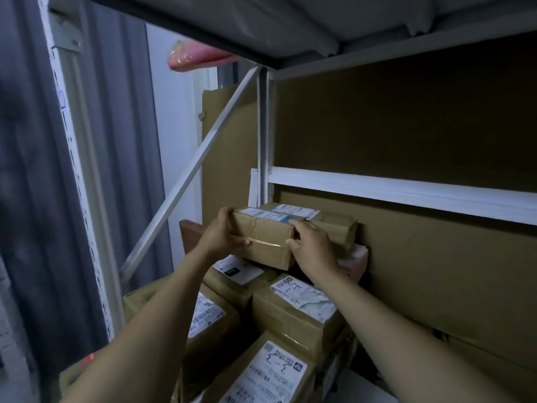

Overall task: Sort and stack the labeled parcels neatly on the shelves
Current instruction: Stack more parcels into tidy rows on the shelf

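Cardboard wrapped in clear tape makes up the brown parcel (264,239) that both hands clamp from either end; the left hand (222,234) curls its fingers over the top left edge with the thumb pressed on the front face, and the right hand (312,248) grips the right front corner; the parcel sits on top of the pile, inside the metal shelf (406,193), touching a second carton (337,225) just behind it; a white shipping label (261,213) with a blue patch lies on its top, the print too small to read; below, a taped carton (293,321) bears a torn white label (302,295) with a hand-drawn mark like a T; nearer the camera a lower carton (305,370) carries a label (270,370) with two pen squiggles and a round stamp; a left carton (215,338) shows a label of unreadable printed lines; a large cardboard sheet (436,271) lines the back of the shelf
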